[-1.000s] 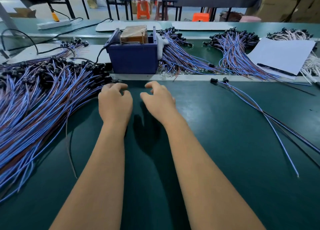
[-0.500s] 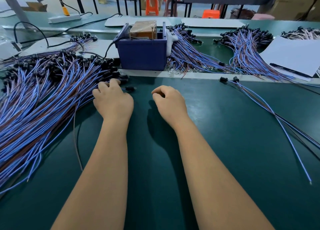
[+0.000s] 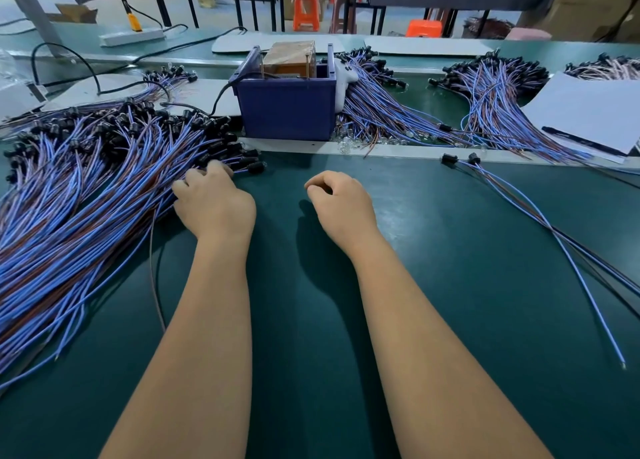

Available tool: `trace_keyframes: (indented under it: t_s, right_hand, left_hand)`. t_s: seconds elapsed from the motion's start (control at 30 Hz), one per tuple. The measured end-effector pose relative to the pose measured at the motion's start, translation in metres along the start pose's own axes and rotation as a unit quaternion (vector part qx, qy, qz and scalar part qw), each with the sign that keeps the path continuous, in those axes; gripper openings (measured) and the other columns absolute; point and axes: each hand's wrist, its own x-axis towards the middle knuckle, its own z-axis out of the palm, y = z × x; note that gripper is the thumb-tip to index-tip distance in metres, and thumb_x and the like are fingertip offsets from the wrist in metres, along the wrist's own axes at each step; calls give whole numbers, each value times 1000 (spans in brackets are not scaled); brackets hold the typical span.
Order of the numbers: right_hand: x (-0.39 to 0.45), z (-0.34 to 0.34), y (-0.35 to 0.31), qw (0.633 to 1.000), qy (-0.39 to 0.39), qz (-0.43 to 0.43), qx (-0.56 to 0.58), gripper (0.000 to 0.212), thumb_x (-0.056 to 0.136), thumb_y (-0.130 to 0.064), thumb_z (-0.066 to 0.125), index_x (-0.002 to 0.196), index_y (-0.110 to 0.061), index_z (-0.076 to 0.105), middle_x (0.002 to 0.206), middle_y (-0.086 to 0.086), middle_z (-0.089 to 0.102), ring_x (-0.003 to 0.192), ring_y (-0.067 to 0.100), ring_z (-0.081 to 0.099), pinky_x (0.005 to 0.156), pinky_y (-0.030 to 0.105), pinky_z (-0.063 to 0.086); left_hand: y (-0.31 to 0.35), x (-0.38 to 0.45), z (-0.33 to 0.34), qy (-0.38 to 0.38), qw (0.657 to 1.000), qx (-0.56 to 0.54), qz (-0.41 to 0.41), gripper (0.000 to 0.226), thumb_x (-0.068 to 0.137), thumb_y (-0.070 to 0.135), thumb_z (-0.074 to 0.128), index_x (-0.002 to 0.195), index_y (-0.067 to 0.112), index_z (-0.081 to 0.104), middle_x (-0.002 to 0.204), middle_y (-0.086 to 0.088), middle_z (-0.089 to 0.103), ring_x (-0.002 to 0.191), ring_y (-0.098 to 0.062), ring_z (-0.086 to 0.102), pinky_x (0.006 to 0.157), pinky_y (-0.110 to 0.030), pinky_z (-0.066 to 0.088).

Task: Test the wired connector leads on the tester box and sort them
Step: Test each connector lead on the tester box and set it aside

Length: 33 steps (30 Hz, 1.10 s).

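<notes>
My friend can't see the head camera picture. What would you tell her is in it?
A person's left hand reaches into a big pile of blue wired leads on a green table, while the right hand rests loosely curled, holding nothing. Behind them stands a blue tester box, with more lead bundles to its right.

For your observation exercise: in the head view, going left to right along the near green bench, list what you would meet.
Big pile of leads → left hand, fingers on the pile's edge → right hand, over bare mat → few loose leads.
</notes>
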Motion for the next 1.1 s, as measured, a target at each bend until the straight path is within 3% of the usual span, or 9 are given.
trace_keyframes:
  t_s: [0.13,0.4,0.53,0.63,0.73,0.83,0.93,1.0,1.1]
  right_hand:
    - [0,0,0,1000,-1,2,0,21,92,-19,48,97,-21,69,97,-9,63,100,14,55,100,42,41]
    - [0,1,0,999,15,-5,31,20,92,-15,48,91,-23,67,82,-15,62,92,14,58,98,43,43]
    - [-1,0,0,989,53,6,138,24,92,-9,46,84,-22,64,71,-6,63,71,19,63,70,35,54]
    - [1,0,0,975,44,18,219,27,93,-4,44,82,-19,63,69,5,66,59,19,61,57,25,49]
    - [4,-1,-3,944,20,43,325,25,99,-6,39,92,-10,62,72,13,65,59,23,61,58,25,47]
    - [7,-6,-3,897,-11,84,434,29,104,-21,34,103,-10,61,75,9,65,62,19,63,65,32,50]
    - [10,-13,0,866,-13,115,486,30,104,-25,36,103,-9,61,81,9,60,70,21,58,66,33,52]
    - [11,-17,2,844,4,133,520,27,102,-21,41,93,-8,62,76,9,60,68,20,53,60,27,47]
    - [12,-22,4,807,14,164,568,23,100,-16,47,86,-4,60,64,9,66,59,22,57,57,30,46]
  left_hand:
    - [3,0,2,-4,999,0,46,38,87,4,49,116,20,67,125,-15,52,119,-38,41,90,-43,36]
    - [4,0,8,-12,999,11,40,42,89,5,48,130,11,53,129,-19,50,117,-39,42,79,-39,34]
    - [13,-3,9,66,987,-120,83,33,96,2,45,127,3,54,127,-20,46,99,-37,53,77,-29,31]
    - [28,-10,9,88,938,-276,189,28,89,-8,47,110,2,62,112,-12,51,98,-28,55,83,-17,36]
    - [46,-25,7,28,881,-423,212,34,79,-15,49,94,9,67,97,-3,60,93,-21,61,85,-23,48]
    - [61,-40,-1,-147,776,-595,150,40,74,-14,43,82,12,71,83,0,69,74,-9,65,65,-20,51]
    - [62,-41,-3,-303,660,-674,136,36,66,-7,42,65,9,73,76,-7,68,68,-22,63,64,-30,52]
    - [58,-38,-2,-390,616,-671,139,32,66,-6,44,59,7,72,74,-12,66,69,-24,61,68,-34,50]
    - [52,-37,0,-497,580,-627,151,30,67,-8,44,55,5,69,71,-11,64,65,-22,62,65,-28,51]
